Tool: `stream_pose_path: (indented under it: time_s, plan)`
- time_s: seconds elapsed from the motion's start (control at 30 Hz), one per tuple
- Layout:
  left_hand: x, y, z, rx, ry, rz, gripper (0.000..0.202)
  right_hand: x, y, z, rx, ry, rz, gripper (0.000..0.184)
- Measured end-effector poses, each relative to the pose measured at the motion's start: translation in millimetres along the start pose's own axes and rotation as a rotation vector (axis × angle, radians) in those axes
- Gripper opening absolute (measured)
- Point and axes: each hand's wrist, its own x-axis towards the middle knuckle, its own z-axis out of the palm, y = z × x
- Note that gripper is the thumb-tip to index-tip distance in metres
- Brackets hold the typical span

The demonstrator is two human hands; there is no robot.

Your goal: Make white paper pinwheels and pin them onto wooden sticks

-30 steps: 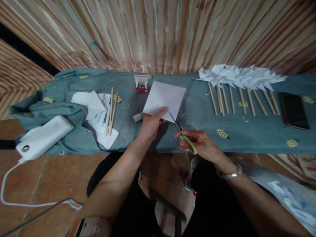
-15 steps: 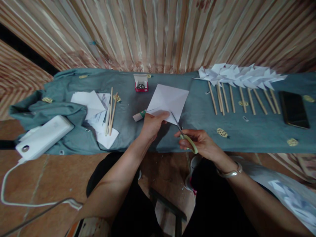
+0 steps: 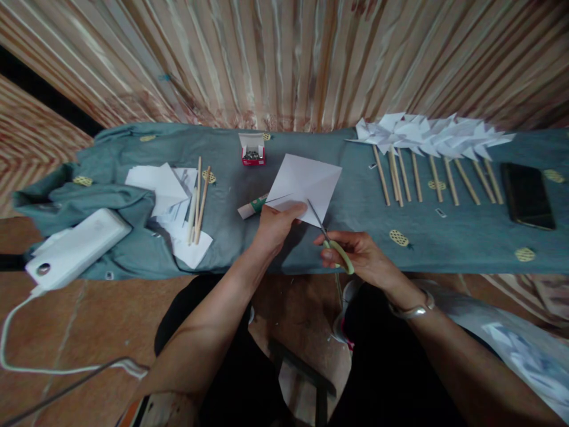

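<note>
Right of the small box (image 3: 253, 155) and nearer, the left hand (image 3: 276, 227) pinches the paper (image 3: 306, 178); the right hand (image 3: 362, 255) holds scissors (image 3: 342, 257). This paper is probably light, bendable, easily torn; better to hold near its middle.

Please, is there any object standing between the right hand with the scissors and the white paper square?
Nothing visible does. The right hand holds the scissors, whose blades reach the paper square. Only the left hand, gripping the paper, has its thumb close beside the blade tip.
</note>
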Motion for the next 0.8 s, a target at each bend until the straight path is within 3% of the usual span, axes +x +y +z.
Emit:
stream_pose_path:
  time_s: [0.8]
  plan:
    - [-4.1,-1.0,1.3,0.02,-0.003,-0.007,0.015,1.2,-1.4,1.8,-0.016,0.04,-0.011,0.042]
